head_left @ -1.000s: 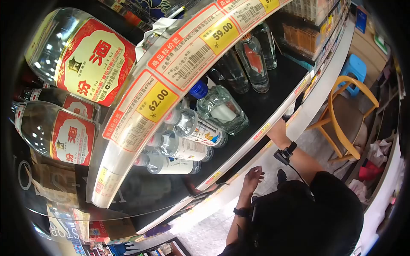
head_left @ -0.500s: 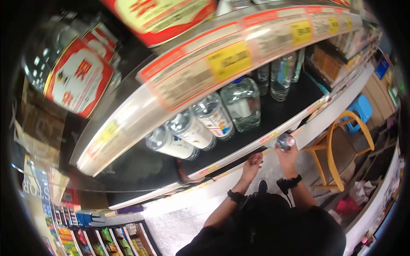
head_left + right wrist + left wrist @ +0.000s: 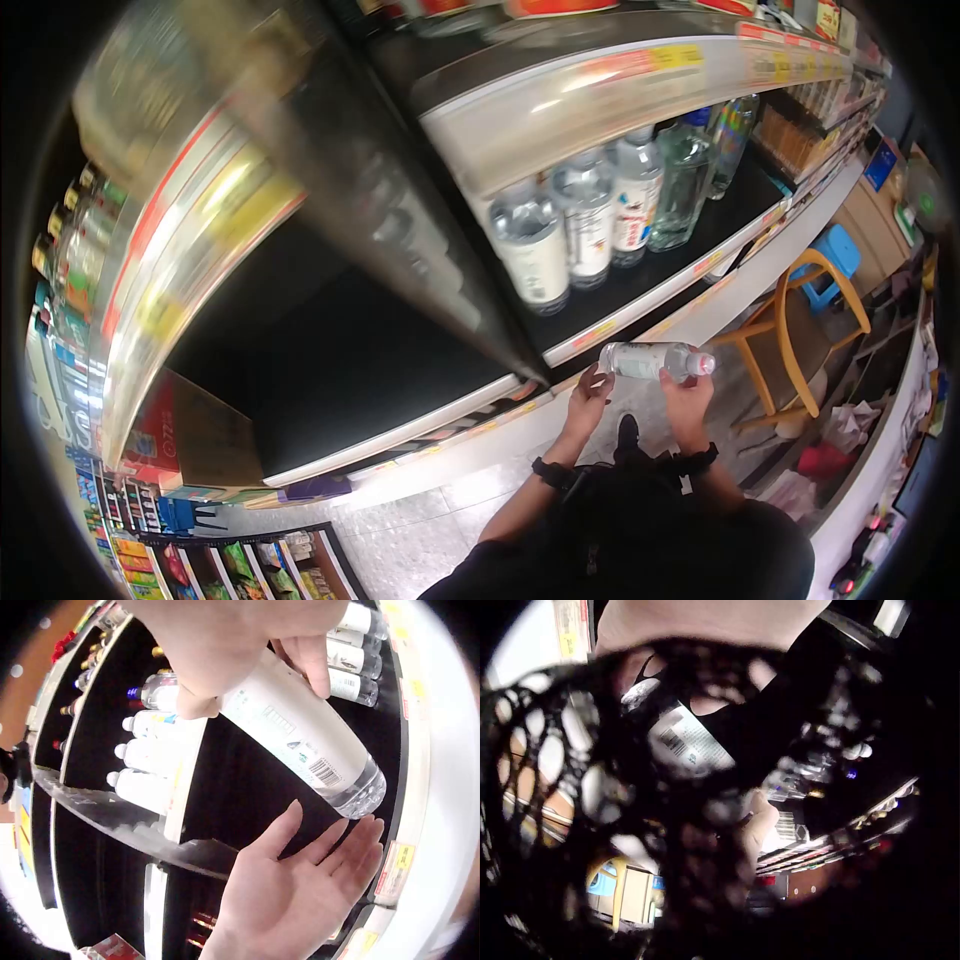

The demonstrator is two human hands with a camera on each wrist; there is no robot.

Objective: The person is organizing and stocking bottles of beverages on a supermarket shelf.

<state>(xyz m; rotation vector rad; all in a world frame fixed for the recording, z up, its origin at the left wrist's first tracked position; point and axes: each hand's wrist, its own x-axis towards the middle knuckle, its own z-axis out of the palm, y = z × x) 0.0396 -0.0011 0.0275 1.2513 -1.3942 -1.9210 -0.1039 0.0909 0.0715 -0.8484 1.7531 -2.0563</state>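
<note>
A person in black clothes (image 3: 620,545) stands at a store shelf (image 3: 742,215); the right hand (image 3: 687,397) holds a clear bottle (image 3: 640,360) close to its neck; this bottle lies sideways in the air, its cap toward the right; the left hand (image 3: 586,400) is at the base, though whether it touches is not clear; on the black shelf stand three pale-labelled bottles (image 3: 587,225), and just beside them a blue-capped bottle (image 3: 683,190); at the right there is a wooden chair (image 3: 803,335), near a blue stool (image 3: 838,250).

The right hand (image 3: 225,637) grips near the left hand (image 3: 292,889) (loosely outstretched)
</note>
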